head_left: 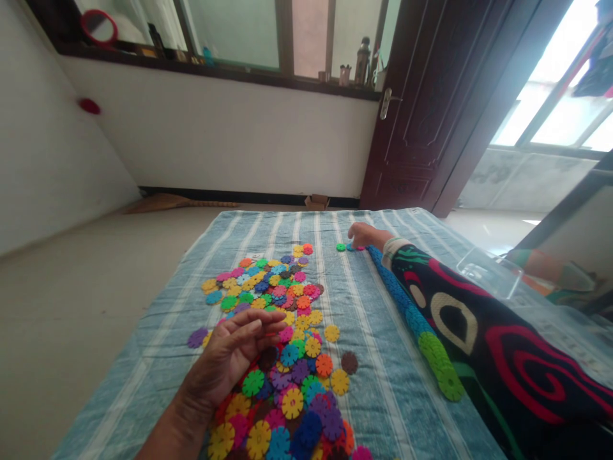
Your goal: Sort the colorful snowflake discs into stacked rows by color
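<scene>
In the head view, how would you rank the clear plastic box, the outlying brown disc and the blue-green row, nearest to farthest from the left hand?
1. Brown disc, right of the left hand.
2. Blue-green row, farther right.
3. Clear plastic box, far right, beyond the sleeve.

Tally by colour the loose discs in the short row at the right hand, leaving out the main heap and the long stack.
Green disc: 1
Blue disc: 1, partly hidden by the right hand
Pink disc: 1, partly hidden
Total: 3 visible; the hand may cover more.
</scene>
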{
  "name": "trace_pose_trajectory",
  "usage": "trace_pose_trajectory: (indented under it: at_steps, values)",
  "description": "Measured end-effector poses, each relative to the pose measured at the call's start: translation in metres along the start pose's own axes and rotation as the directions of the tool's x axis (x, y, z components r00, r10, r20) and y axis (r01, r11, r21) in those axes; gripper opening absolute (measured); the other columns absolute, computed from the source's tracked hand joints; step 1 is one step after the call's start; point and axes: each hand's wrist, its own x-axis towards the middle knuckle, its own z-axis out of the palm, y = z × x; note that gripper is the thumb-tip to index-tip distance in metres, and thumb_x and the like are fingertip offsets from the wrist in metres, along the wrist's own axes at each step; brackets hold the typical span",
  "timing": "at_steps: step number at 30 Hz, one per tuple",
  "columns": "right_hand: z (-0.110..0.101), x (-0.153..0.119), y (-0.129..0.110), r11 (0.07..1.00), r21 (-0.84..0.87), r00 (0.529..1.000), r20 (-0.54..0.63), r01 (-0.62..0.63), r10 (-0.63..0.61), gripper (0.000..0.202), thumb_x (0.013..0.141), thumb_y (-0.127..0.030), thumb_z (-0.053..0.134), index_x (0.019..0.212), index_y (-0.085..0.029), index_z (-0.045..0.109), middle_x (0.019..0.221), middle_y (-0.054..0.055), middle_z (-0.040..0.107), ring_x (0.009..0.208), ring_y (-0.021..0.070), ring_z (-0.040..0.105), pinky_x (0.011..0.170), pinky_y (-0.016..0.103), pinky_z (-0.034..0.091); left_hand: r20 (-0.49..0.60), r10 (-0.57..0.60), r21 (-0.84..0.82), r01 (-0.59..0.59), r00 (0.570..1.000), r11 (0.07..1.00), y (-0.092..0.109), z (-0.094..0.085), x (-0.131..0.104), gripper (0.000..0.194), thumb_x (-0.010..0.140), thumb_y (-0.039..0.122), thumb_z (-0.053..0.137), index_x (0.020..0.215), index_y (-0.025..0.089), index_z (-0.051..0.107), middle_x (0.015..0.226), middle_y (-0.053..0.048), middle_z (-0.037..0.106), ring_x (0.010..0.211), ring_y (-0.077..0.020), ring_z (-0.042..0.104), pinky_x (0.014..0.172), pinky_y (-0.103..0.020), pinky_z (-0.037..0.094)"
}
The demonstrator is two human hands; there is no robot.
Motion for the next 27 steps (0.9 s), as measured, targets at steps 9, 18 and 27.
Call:
trace_pose_trajectory:
  at_steps: [9,18,27]
  values:
    - [-0.012,-0.084,-0.063,0.946,-0.059,0.946,-0.050,0.318,-0.321,0.022,0.081,-0.025,0.072,0.101,-0.016,0.070,0.106,0.010,0.068,0.097,0.0228,0.061,0.077,0.029,0.043,0.010,0.006,0.066,-0.006,1.000,0.998,-0.001,-0.001,-0.001,0.025,0.062,0.023,0.084,0.083,0.013,0.075,0.098,-0.014,0.076,0.086,-0.0263,0.073,0.079,-0.032,0.059]
    - [0.065,-0.245,-0.105,0.785,0.005,0.754,-0.281,0.620,-0.594,0.009,0.086,-0.021,0.062,0.078,-0.019,0.062,0.082,0.004,0.066,0.076,0.0166,0.062,0.066,0.027,0.044,0.014,0.058,0.157,-0.059,0.998,0.986,-0.002,0.007,-0.008,0.027,0.063,0.025,0.084,0.083,0.011,0.074,0.096,-0.014,0.076,0.084,-0.0248,0.073,0.079,-0.031,0.057]
    - [0.151,-0.273,-0.087,0.790,0.280,0.771,-0.537,0.546,-0.343,0.014,0.083,-0.023,0.063,0.097,-0.020,0.063,0.107,0.009,0.068,0.096,0.0232,0.063,0.084,0.035,0.050,-0.044,0.136,0.373,-0.110,0.990,0.921,-0.011,0.011,-0.009,0.029,0.062,0.031,0.083,0.082,0.012,0.074,0.085,-0.011,0.076,0.082,-0.0217,0.072,0.075,-0.027,0.054]
